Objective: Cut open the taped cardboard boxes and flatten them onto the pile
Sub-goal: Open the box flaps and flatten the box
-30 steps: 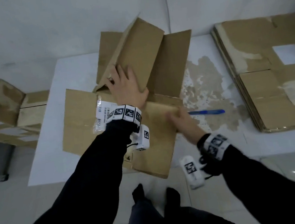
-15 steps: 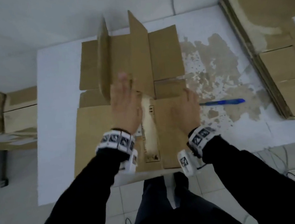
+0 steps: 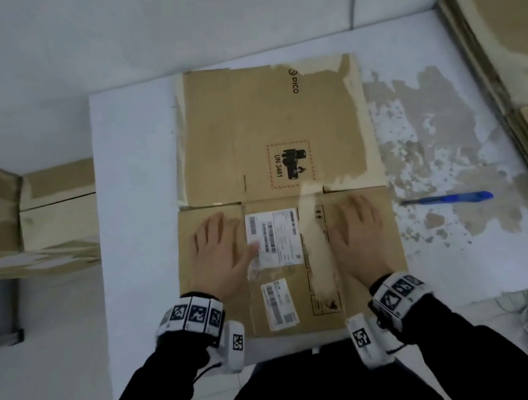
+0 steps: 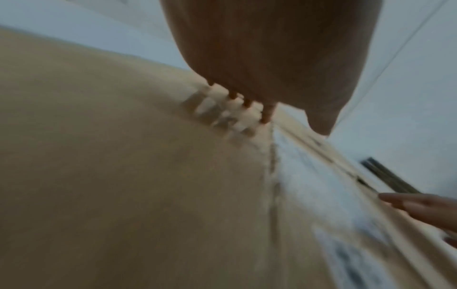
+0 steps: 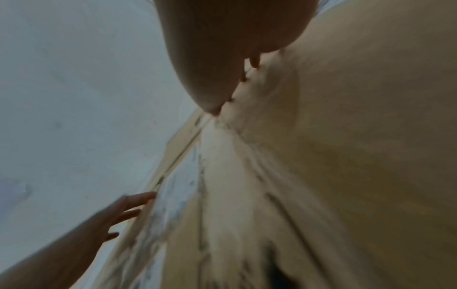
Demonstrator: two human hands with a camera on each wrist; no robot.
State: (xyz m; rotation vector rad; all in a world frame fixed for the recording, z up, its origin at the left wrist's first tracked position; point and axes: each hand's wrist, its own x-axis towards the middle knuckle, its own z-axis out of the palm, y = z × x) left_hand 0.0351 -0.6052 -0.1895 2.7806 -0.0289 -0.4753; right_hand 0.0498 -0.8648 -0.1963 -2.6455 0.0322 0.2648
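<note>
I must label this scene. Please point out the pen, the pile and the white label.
pen (image 3: 447, 199), head view, middle of its blue barrel.
pile (image 3: 507, 40), head view, top sheet.
white label (image 3: 277, 237), head view, its centre.

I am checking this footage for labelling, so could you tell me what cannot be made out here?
- Shipping label text: head view, too small and blurred.
- Pile of flattened boxes: head view, cut off by the right edge.
- Cardboard under both hands: hidden by left hand and right hand.

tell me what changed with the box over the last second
The cardboard box, with flaps standing up a second ago, now lies flat on the table. The left hand and right hand went from folding panels to pressing down flat-palmed. The blue cutter and the pile stayed put.
</note>
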